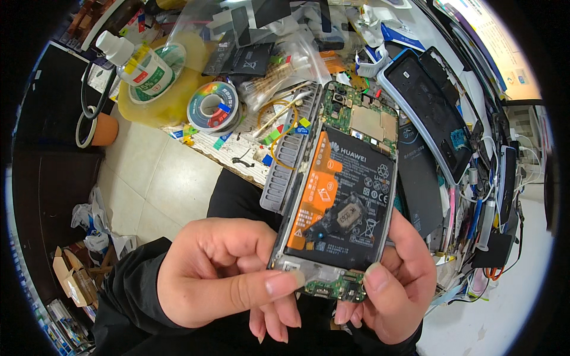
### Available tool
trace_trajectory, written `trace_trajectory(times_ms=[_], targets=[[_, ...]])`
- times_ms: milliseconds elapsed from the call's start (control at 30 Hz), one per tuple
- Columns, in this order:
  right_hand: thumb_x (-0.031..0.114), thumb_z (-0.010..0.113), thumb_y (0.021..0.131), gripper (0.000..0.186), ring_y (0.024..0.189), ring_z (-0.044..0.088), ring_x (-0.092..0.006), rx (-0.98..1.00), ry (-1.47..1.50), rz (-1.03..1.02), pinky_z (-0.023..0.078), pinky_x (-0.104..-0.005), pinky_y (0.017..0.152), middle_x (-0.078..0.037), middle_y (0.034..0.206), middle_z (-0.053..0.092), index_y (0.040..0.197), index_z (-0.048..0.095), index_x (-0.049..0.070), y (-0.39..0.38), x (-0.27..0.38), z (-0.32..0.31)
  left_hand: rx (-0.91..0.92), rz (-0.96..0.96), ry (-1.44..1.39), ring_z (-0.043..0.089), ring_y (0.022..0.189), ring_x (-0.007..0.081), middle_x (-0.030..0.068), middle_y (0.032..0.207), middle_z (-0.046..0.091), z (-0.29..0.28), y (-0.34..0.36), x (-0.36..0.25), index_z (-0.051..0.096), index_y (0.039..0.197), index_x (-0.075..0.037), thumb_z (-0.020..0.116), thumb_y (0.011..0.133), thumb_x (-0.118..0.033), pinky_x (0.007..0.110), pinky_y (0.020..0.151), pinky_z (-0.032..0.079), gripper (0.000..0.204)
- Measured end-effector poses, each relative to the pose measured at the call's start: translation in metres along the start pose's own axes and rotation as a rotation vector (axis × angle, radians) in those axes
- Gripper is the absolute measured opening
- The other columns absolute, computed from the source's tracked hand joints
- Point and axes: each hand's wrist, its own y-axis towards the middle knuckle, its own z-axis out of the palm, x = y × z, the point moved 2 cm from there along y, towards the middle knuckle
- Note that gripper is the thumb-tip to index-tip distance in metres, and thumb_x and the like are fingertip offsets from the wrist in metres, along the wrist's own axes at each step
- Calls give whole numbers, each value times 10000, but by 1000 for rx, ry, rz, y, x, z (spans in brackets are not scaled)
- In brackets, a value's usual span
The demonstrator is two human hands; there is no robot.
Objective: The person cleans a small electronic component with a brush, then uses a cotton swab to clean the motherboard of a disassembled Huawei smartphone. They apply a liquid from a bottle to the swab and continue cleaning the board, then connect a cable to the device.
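Observation:
An opened smartphone [350, 178] is held up over the near edge of the bench, its back off and its insides facing me. A black battery with an orange strip fills its middle. A green circuit board [373, 123] with a metal shield lies at the far end, and a smaller board [332, 287] at the near end. My left hand [231, 273] grips the near left corner, thumb on top. My right hand [399, 279] pinches the near right corner, its fingers behind the phone. Under the phone, a grey slotted tray [289, 160] shows partly.
A solder spool [214, 107], a white-capped bottle [139, 65] and a plastic bag of cotton swabs [279, 74] crowd the bench's left side. To the right lie a blue-edged phone frame [424, 110], a syringe [488, 225] and cables. A cardboard box [74, 277] sits low at left.

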Motion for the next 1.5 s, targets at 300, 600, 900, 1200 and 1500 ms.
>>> trace_trajectory(times_ms=[300,600,900,1200,1500], targets=[[119,578,919,689,481,649,-196,-26,-11,4,450,-243,358,-280,979,718,1475,296,-174,-7,-3,-1,44,45,22,749,771,188,162,922,748,-1,-5,4,614,1086,58,565,1045,-78,245,614,574,150],[96,579,938,650,494,639,-162,-5,-8,-22,468,-230,397,-235,966,727,1490,321,-133,-11,-7,-3,15,43,-4,751,761,193,167,908,747,0,-6,9,611,1080,61,569,1041,-66,244,601,571,140],[73,603,970,567,519,627,-99,52,22,-50,450,-182,448,-123,917,747,1491,417,-53,-13,-10,-7,10,48,-13,750,746,195,172,902,746,1,-5,10,611,1067,61,569,1040,-65,242,589,572,135],[50,599,965,581,534,636,-102,54,30,-51,460,-186,454,-133,937,747,1501,402,-56,-13,-11,-8,21,58,-2,751,750,196,174,905,745,0,-3,11,611,1085,68,567,1041,-62,243,590,574,144],[40,591,959,593,540,637,-102,63,22,-32,471,-185,463,-147,956,744,1507,387,-60,-13,-10,-8,24,55,7,749,754,193,176,910,745,-1,-4,11,611,1099,71,566,1040,-59,243,595,576,150]])
